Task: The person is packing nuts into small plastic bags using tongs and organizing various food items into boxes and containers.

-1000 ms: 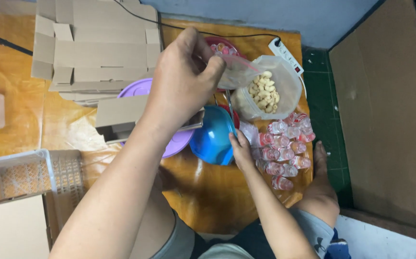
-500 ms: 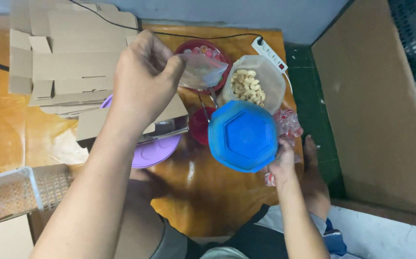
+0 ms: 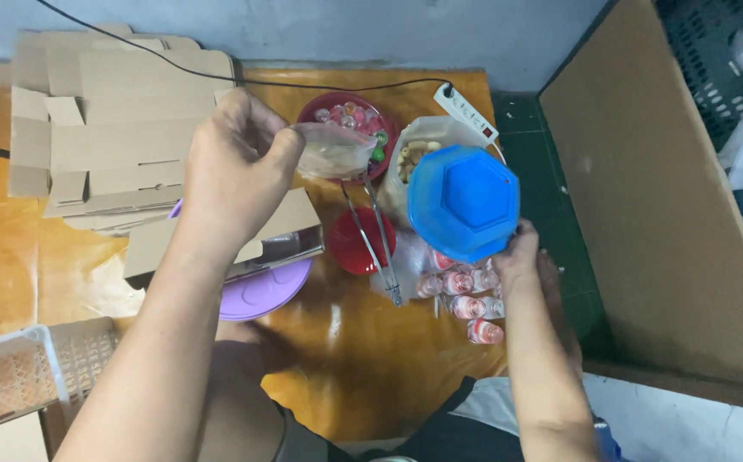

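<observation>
Left hand [image 3: 234, 171] pinching clear bag [image 3: 333, 152], right hand [image 3: 517, 257] lifting blue bowl [image 3: 463, 202], underside up

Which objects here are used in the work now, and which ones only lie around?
In use:
left hand holding small clear plastic bag
right hand lifting blue hexagonal plastic container

Lying about:
flattened cardboard boxes
metal tongs
white power strip
purple round lid

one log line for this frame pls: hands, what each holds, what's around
left hand: pinching clear bag | right hand: holding blue container aloft | below: tongs, red lid, red bowl
</observation>
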